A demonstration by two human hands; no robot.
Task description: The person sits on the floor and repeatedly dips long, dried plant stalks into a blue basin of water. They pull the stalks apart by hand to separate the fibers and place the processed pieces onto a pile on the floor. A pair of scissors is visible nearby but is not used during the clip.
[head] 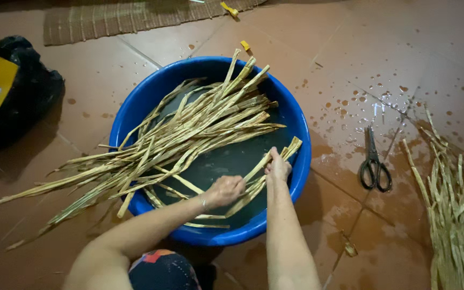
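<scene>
Both forearms enter from the lower edge of the head view. Left hand [225,189] and right hand [278,167] each close around one small bundle of strips [259,177] over the blue basin [135,113]; its long axis runs from lower left to upper right, ending near the right rim. Larger strip pile [178,139] lies alongside, overhanging left. Scissors [374,164] sit well apart on the wet tiled floor [350,64], dry strips [457,198] beyond.

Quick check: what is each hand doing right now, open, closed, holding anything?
Left hand: closed on a bundle of straw strips over the blue basin.
Right hand: closed on the same bundle.
</scene>
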